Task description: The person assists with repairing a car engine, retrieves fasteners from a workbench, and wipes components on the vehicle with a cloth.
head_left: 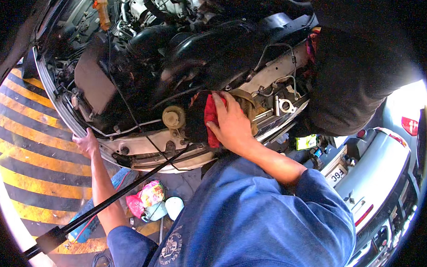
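My right hand [233, 127] presses down on a red rag [210, 115] at the front of an open engine bay, its fingers curled over the cloth. Beside that hand lies a brownish piece [248, 104] that I cannot make out, partly covered by it. Just left of the rag sits a round tan cap [173, 117]. A silvery metal part with a flanged end [286, 106] rests on the front panel [267, 79] to the right. Far to the left, my left hand [85, 144] rests on the car's front edge, fingers apart, holding nothing that shows.
A person in dark clothing [349, 77] stands close on the right. An orange lamp-like thing [101, 12] hangs at upper left. A long black rod [122, 201] crosses before my left arm. Bags [150, 197] lie below the bumper; a silver car [376, 172] stands at right.
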Tool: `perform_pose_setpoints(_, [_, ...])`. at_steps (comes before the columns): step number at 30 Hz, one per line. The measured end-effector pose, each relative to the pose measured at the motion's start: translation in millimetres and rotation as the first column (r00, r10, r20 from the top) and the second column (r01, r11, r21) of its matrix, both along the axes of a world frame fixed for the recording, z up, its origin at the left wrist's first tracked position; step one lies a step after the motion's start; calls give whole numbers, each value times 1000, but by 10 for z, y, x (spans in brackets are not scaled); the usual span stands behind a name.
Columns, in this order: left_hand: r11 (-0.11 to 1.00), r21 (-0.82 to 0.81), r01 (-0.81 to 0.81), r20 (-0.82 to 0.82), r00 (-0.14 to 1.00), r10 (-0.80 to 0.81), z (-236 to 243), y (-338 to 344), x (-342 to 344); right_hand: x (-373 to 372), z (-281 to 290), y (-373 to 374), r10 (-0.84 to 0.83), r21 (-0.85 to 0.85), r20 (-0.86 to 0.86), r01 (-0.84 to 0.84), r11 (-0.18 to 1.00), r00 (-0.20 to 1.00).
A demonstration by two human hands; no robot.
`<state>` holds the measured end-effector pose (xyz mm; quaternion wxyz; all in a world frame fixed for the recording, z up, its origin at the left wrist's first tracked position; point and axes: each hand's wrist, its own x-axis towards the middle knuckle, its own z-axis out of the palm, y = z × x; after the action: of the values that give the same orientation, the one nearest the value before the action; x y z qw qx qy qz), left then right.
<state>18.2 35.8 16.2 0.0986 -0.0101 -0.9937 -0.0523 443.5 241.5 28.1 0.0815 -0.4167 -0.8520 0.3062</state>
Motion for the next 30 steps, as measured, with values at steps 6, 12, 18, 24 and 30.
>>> perform_pose_setpoints(6, [999,23,31,-29,999,-30,-60,-58,-61,-70,-93,59,1,-61,-23,-3,998,1000])
perform_pose_setpoints(12, [1000,-2,22,-28,999,-22,-84,-83,-83,11,12,-56,66,-73,-101,-73,995,993])
perform_pose_setpoints(18, [1000,2,-20,-21,1000,20,-96,-86,-129,281,413,85,14,-79,-167,-28,996,986])
perform_pose_setpoints(24, [1000,-13,10,-29,1000,-11,-105,-97,-136,508,448,475,-253,-115,-56,245,963,966])
perform_pose_setpoints(30, [999,-14,29,-50,998,-30,-71,-73,-93,506,170,534,-258,-96,92,267,959,962])
